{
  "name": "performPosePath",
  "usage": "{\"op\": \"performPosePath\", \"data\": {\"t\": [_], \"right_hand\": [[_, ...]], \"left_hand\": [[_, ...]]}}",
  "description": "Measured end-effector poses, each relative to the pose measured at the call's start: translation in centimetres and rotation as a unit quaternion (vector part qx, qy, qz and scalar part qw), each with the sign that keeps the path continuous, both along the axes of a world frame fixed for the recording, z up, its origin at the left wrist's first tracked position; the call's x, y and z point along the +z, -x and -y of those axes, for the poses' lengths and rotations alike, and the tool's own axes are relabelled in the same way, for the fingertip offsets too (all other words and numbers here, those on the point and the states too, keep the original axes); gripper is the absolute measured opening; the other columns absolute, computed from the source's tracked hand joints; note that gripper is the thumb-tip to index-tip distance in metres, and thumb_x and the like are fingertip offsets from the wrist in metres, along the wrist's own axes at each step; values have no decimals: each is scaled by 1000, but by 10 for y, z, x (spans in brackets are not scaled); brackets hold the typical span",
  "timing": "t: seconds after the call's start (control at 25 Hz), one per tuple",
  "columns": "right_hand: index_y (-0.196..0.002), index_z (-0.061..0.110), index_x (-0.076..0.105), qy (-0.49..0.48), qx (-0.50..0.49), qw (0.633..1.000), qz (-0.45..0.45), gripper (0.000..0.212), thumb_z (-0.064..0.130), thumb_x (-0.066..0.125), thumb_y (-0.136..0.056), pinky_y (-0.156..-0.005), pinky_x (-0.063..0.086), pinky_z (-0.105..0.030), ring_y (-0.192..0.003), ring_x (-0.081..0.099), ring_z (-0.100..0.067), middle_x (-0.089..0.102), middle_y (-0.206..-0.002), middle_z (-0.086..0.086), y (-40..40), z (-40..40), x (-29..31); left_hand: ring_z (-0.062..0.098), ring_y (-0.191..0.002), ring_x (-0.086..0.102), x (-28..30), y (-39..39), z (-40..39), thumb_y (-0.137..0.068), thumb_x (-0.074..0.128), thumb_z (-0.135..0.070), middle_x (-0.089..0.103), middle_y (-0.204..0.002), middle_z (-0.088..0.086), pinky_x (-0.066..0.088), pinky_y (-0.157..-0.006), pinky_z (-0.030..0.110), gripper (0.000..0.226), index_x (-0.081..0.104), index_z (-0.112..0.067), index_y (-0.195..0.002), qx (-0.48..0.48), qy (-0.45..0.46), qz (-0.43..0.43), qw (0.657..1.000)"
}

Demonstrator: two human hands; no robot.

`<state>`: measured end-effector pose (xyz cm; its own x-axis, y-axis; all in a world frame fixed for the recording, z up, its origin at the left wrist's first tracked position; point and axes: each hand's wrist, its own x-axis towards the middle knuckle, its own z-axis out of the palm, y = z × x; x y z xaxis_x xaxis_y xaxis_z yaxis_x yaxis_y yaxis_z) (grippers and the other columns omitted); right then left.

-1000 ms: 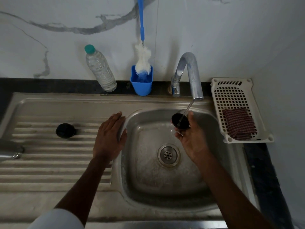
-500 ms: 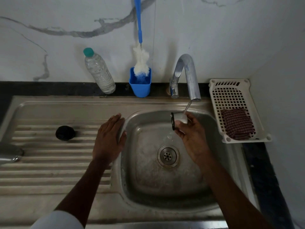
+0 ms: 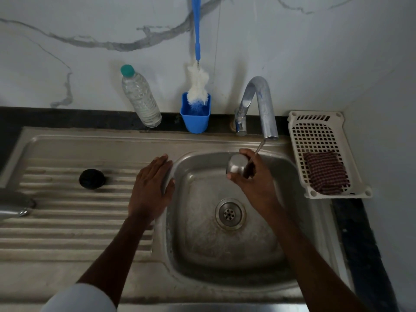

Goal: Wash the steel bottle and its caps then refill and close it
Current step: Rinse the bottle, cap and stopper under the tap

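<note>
Head view, right of centre: steel cap (image 3: 236, 165) turned over under the thin stream from the tap (image 3: 261, 102), rounded steel outside now toward the camera where a second earlier the dark hollow had faced up and half a second earlier the rim had stood edge-on. Held by the right hand (image 3: 254, 179), its grip pinching the cap between thumb and curled fingers, above the basin of the sink (image 3: 225, 251) and up-frame of the drain (image 3: 230, 214). Judged as a rinse gone from inside to outside, so this cap close to done. Left of centre: left hand (image 3: 149, 188) unchanged across all three pictures, its grip spread flat, fingers straight, pressed on the basin's left rim, carrying nothing. Far left on the ribbed drainboard: black cap (image 3: 91, 179) lying in the same spot, well apart from both hands, probably next for the water. Extreme left edge: a rounded steel shape (image 3: 13, 204), likely the steel bottle lying on its side, only partly in frame and not certain. Upper centre against the marbled wall: plastic water bottle (image 3: 140, 97) with a green top, and beside it the bottle brush (image 3: 198, 86) standing in a blue cup (image 3: 195, 120), both untouched. Right side: white basket (image 3: 295, 131) with a checked cloth (image 3: 325, 172) inside. Refilling and closing not yet begun.
</note>
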<state>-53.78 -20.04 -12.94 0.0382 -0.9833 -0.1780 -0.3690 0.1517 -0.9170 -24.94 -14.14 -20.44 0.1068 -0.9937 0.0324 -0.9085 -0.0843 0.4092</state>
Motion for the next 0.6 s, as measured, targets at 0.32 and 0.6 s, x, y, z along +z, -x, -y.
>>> {"op": "performPosePath", "data": {"t": [0.32, 0.6], "right_hand": [[-120, 7, 63, -260, -172, 782, 540, 27, 28, 57, -103, -82, 61, -36, -107, 70, -33, 66, -130, -25, -2, 13, 8], [-135, 3, 61, -375, -205, 809, 404, 62, 52, 59, -97, -57, 54, -29, -76, 68, -26, 72, -108, -24, 7, 4, -14]], "left_hand": [[19, -155, 32, -2, -2, -1, -99, 52, -42, 36, -168, -1, 32, -124, 48, 61, 47, -21, -156, -13, 8, 8, 1000], [16, -157, 28, -1, -2, -2, -99, 50, -48, 32, -169, -4, 26, -127, 41, 64, 44, -22, -158, -15, -9, 9, 1000]]}}
